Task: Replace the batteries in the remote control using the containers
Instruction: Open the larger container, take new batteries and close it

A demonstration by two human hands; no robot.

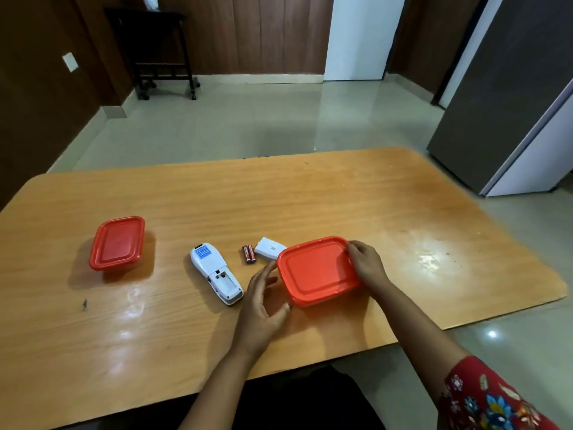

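Head-worn view, down over table (310, 197)

White remote (216, 276) face-down, bay open, two batteries (248, 254) and cover (269, 248), between red-lidded left container (117, 243) and right container (316, 271)

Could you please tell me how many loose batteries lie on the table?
2 batteries, side by side between the remote and the white cover. More may be hidden inside the closed left container or right container.

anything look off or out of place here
Only the remote: it lies face down with its battery bay open and empty. Its cover and two batteries lie loose beside it. Nothing spilled or broken.
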